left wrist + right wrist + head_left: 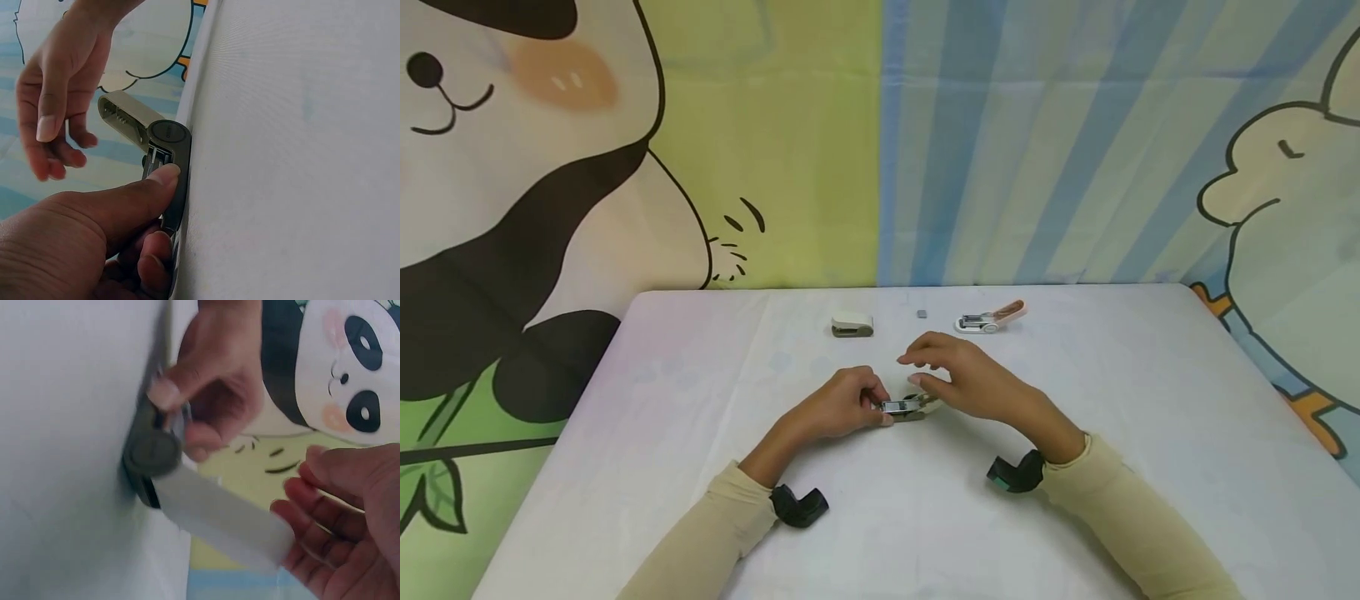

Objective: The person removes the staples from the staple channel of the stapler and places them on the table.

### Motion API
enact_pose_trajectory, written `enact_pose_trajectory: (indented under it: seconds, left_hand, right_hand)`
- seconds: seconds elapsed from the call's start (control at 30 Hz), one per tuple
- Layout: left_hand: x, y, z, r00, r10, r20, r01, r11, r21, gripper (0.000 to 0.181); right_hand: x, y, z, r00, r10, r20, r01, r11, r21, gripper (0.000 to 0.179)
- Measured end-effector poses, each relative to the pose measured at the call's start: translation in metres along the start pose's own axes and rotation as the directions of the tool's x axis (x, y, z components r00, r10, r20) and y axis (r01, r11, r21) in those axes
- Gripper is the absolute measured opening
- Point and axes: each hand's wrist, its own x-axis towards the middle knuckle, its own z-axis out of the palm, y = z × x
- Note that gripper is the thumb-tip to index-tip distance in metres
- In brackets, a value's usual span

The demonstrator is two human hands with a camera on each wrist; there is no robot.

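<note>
Sleeves (700,533): beige, entering lower left and lower right.
Left hand (831,407): my thumb and fingers pinch the base of the olive-grey stapler (901,406).
Olive-grey stapler: centre of the frame, on the white table (625,417), cream lid (222,522) swung up.
Right hand (973,375): fingers loose and parted near that lid; touching or not, I cannot tell.
Upper centre: closed white stapler (852,323), small grey block (921,314), open pink-and-white stapler (976,323).

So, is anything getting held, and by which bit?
The left hand pinches the open stapler by its base, near the end opposite the hinge. The right hand holds nothing.
</note>
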Motion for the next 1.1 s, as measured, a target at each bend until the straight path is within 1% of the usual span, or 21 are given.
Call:
enact_pose_trajectory:
  seconds: [0.03, 0.1, 0.17, 0.23, 0.3, 0.4, 0.6, 0.73, 0.87, 1.0, 1.1]
  left_hand:
    - [0.0, 0.0, 0.0, 1.0, 0.0, 0.0, 0.0, 1.0, 0.001, 0.014]
    - [0.0, 0.001, 0.0, 1.0, 0.0, 0.002, 0.0, 1.0, 0.003, 0.014]
    - [0.0, 0.001, 0.001, 1.0, -0.002, 0.001, 0.001, 1.0, 0.005, 0.014]
    - [0.0, 0.001, 0.001, 1.0, 0.0, 0.002, 0.0, 1.0, 0.006, 0.015]
    - [0.001, 0.001, 0.002, 1.0, -0.002, 0.002, 0.002, 1.0, 0.006, 0.015]
    - [0.001, 0.001, 0.001, 1.0, -0.008, 0.008, 0.008, 1.0, 0.0, 0.015]
    - [0.001, 0.003, 0.0, 0.999, -0.035, 0.014, 0.035, 0.999, -0.011, 0.018]
    - [0.001, 0.004, 0.0, 0.999, -0.038, 0.017, 0.038, 0.999, -0.014, 0.018]
    - [0.0, 0.004, 0.0, 0.999, -0.048, 0.02, 0.048, 0.998, -0.028, 0.017]
    - [-0.001, 0.004, 0.001, 0.999, -0.051, 0.016, 0.051, 0.998, -0.027, 0.016]
    - [-0.001, 0.004, 0.001, 0.999, -0.053, 0.014, 0.053, 0.998, -0.024, 0.017]
  right_hand:
    - [0.001, -0.003, 0.003, 1.0, -0.021, -0.014, 0.021, 1.0, -0.003, 0.026]
    - [0.001, -0.008, 0.01, 0.998, -0.059, -0.014, 0.059, 0.998, -0.017, 0.025]
    - [0.002, -0.01, 0.016, 0.996, -0.085, 0.011, 0.085, 0.996, -0.029, 0.025]
    - [0.002, -0.011, 0.021, 0.995, -0.092, 0.045, 0.094, 0.995, -0.033, 0.026]
    - [0.002, -0.01, 0.024, 0.994, -0.081, 0.073, 0.085, 0.995, -0.051, 0.025]
    - [0.001, -0.008, 0.027, 0.995, -0.04, 0.097, 0.048, 0.996, -0.078, 0.021]
    - [0.003, -0.006, 0.029, 0.993, 0.038, 0.116, -0.024, 0.992, -0.12, 0.006]
    - [0.004, -0.005, 0.032, 0.989, 0.077, 0.124, -0.057, 0.987, -0.152, 0.004]
    - [0.005, -0.005, 0.034, 0.989, 0.084, 0.122, -0.062, 0.982, -0.178, 0.005]
    - [0.006, -0.004, 0.036, 0.991, 0.063, 0.121, -0.04, 0.981, -0.189, 0.005]
    - [0.006, -0.003, 0.037, 0.991, 0.063, 0.118, -0.041, 0.982, -0.184, 0.002]
